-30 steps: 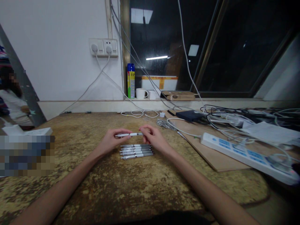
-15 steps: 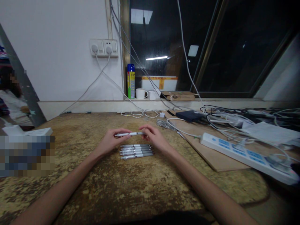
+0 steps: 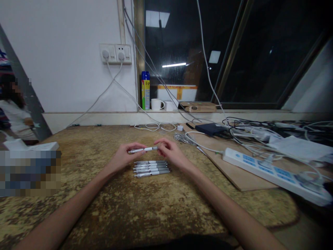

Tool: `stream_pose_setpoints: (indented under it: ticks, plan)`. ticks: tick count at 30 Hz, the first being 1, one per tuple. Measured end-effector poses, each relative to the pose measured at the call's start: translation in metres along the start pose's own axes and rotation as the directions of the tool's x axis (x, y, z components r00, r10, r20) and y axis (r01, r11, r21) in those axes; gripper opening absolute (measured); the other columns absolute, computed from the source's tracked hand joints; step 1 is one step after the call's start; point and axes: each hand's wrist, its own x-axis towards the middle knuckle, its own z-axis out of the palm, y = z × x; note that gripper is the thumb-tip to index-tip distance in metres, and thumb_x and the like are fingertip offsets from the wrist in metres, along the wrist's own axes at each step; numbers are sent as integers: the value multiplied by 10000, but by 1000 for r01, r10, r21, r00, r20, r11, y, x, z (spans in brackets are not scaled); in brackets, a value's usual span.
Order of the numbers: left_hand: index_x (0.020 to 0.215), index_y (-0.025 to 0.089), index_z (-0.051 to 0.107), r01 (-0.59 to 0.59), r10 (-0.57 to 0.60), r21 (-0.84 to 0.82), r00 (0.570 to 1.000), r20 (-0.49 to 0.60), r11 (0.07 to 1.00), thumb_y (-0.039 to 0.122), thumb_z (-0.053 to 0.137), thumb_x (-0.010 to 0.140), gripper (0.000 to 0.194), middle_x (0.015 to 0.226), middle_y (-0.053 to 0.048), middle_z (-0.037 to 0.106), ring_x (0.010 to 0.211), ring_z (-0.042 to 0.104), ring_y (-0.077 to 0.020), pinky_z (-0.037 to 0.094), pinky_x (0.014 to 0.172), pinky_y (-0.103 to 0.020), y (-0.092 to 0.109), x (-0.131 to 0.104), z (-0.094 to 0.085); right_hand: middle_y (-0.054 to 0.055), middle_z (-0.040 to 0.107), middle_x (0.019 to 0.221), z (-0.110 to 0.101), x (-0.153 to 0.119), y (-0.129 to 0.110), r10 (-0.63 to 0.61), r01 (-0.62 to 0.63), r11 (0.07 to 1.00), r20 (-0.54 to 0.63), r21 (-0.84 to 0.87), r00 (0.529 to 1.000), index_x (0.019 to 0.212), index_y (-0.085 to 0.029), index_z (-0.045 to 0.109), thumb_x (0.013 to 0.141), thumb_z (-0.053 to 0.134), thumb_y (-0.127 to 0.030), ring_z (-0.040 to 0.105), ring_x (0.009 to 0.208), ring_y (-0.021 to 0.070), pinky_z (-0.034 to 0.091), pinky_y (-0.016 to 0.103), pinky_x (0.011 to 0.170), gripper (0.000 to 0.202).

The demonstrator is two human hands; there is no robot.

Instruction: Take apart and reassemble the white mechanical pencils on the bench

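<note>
A white pen [image 3: 150, 149] is held nearly level above the worn wooden table [image 3: 145, 211]. My left hand [image 3: 128, 152] is closed on its left part, thumb in front and fingers behind. At the pen's right end, my right hand [image 3: 168, 151] pinches it between thumb and fingers, which hide the tip. Several white and grey pens [image 3: 151, 168] lie side by side in a row on the table, just below both hands.
On the right, a white power strip [image 3: 265, 170] lies across a brown board [image 3: 234, 173] near tangled cables. A small clear bag [image 3: 183, 138] sits behind my right hand. A spray can [image 3: 145, 91] and white mug [image 3: 156, 104] stand on the sill. A person [image 3: 15, 111] is at far left.
The held pen's right end has tilted slightly up, and less of it shows beside my right fingers. Both hands have stayed almost in place.
</note>
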Motion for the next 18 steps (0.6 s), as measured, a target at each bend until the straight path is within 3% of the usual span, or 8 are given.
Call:
stream_pose_setpoints:
  ticks: [4,9,15,18]
  plan:
    - [1078,216,781,9,-8,-34,1000,13,999,474,698,868,343,1065,-59,776,970,692,-253,513,853,-330,1,0,0,-59,498,515,2,-1,0,55,-58,998,58,36,997,980,-198,649,949,480,-451,422,463,129,294,254,494,306]
    - [1075,233,783,-5,5,-22,1000,5,1000,473,693,871,328,1065,-59,776,977,692,-251,510,873,-341,0,1,1,-35,544,656,3,-1,-3,-13,13,1000,0,-11,1000,953,-200,674,875,587,-356,493,596,135,349,254,567,195]
    - [1079,234,780,11,-11,-31,1000,20,999,470,705,864,328,1083,-65,770,992,690,-245,510,879,-336,-1,0,1,-59,509,512,3,-3,-2,75,-77,997,80,23,994,994,-190,669,952,478,-490,408,456,123,284,252,495,358]
    - [1077,235,782,14,-13,-50,1000,22,999,468,701,870,322,1090,-62,771,1006,690,-247,507,896,-335,0,0,2,-32,561,607,2,-1,-2,34,-34,999,50,13,998,960,-185,687,922,530,-420,472,544,129,327,252,537,284]
